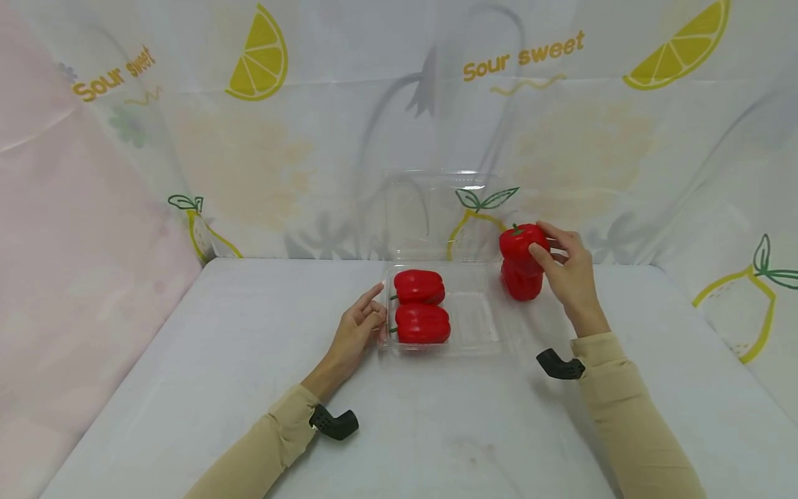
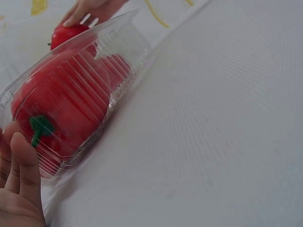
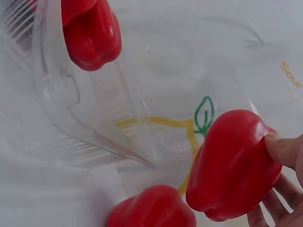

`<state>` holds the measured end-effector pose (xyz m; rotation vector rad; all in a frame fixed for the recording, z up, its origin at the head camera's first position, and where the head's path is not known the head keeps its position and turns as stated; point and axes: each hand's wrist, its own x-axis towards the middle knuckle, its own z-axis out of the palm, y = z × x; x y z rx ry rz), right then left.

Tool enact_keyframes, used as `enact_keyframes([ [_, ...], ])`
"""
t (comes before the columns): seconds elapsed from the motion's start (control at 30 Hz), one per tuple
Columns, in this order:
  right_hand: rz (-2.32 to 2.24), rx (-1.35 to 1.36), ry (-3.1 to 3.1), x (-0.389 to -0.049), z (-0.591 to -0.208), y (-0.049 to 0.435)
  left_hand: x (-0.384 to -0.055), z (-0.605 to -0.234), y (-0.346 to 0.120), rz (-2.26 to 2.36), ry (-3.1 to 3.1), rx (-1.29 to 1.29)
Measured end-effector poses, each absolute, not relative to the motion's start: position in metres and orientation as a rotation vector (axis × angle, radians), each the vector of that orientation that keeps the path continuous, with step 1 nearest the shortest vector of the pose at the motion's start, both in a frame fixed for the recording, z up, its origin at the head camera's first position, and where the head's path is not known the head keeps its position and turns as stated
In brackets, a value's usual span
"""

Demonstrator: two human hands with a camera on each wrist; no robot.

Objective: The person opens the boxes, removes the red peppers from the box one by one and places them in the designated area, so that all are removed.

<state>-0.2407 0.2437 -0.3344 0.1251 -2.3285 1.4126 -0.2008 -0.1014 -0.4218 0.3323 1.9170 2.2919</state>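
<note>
At the far left, a pink cloth [image 1: 75,263] gives way to a pale printed backdrop [image 1: 349,132], where "Sour sweet" is legible in orange lettering [image 1: 114,74]; a yellow citrus slice [image 1: 258,59] is printed to the right of the words. Below, on the white counter [image 1: 262,326], the left hand [image 1: 354,337] has its index finger extended and its other fingers loosely bent, resting against the left end of a clear plastic container [image 1: 472,317]. The container stands open, its transparent lid [image 1: 411,222] raised at the back in front of the backdrop. In the left half of its tray are two red bell peppers lying on their sides, a rear pepper [image 1: 418,285] and a front pepper [image 1: 422,324], close together, green stems pointing left. Higher up and further right, a second "Sour sweet" [image 1: 524,57] can be read, with another citrus slice [image 1: 682,48] beyond it. Just beside the container's right end, a third red pepper [image 1: 522,283] sits on the counter. Directly above it in the head view, the right hand [image 1: 569,269] pinches a fourth red pepper [image 1: 517,244] between thumb and fingers, its green stem upward.
</note>
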Motion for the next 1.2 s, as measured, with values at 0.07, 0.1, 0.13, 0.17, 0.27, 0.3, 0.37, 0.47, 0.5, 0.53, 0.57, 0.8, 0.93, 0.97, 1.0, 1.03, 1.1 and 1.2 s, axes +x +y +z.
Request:
enact_keyframes([
  [0.07,1.425,0.092,-2.325,-0.241,-0.334,0.246,-0.201,-0.421,-0.101,2.293,1.916,0.332],
  [0.1,1.429,0.077,-2.327,-0.241,-0.334,0.247,-0.201,-0.421,-0.101,2.292,1.916,0.332],
  [0.13,1.433,0.064,-2.327,-0.241,-0.334,0.248,-0.201,-0.421,-0.101,2.291,1.918,0.332],
  [0.17,1.437,0.049,-2.328,-0.240,-0.334,0.249,-0.201,-0.421,-0.101,2.290,1.919,0.329],
  [0.27,1.432,0.008,-2.333,-0.241,-0.334,0.252,-0.201,-0.421,-0.101,2.282,1.929,0.327],
  [0.3,1.428,-0.005,-2.333,-0.241,-0.334,0.253,-0.201,-0.421,-0.101,2.280,1.930,0.327],
  [0.37,1.431,-0.026,-2.324,-0.242,-0.335,0.256,-0.200,-0.421,-0.102,2.278,1.931,0.327],
  [0.47,1.445,-0.056,-2.306,-0.243,-0.337,0.260,-0.201,-0.422,-0.102,2.281,1.924,0.331],
  [0.5,1.447,-0.066,-2.303,-0.243,-0.337,0.260,-0.201,-0.422,-0.102,2.281,1.922,0.332],
  [0.53,1.449,-0.076,-2.300,-0.243,-0.337,0.262,-0.201,-0.422,-0.102,2.282,1.920,0.335],
  [0.57,1.450,-0.090,-2.299,-0.243,-0.337,0.262,-0.201,-0.422,-0.102,2.283,1.920,0.337],
  [0.8,1.438,-0.161,-2.312,-0.242,-0.338,0.269,-0.201,-0.422,-0.102,2.274,1.940,0.342],
  [0.93,1.448,-0.185,-2.309,-0.242,-0.337,0.273,-0.201,-0.422,-0.102,2.265,1.953,0.344],
  [0.97,1.450,-0.195,-2.308,-0.242,-0.337,0.274,-0.201,-0.422,-0.102,2.264,1.953,0.344],
  [1.0,1.456,-0.204,-2.302,-0.242,-0.337,0.276,-0.201,-0.422,-0.102,2.265,1.952,0.344],
  [1.03,1.460,-0.219,-2.303,-0.242,-0.337,0.277,-0.202,-0.422,-0.102,2.265,1.951,0.344],
  [1.1,1.458,-0.255,-2.317,-0.243,-0.337,0.281,-0.202,-0.423,-0.102,2.267,1.947,0.344],
  [1.2,1.464,-0.302,-2.332,-0.244,-0.337,0.284,-0.202,-0.423,-0.102,2.269,1.943,0.344],
])
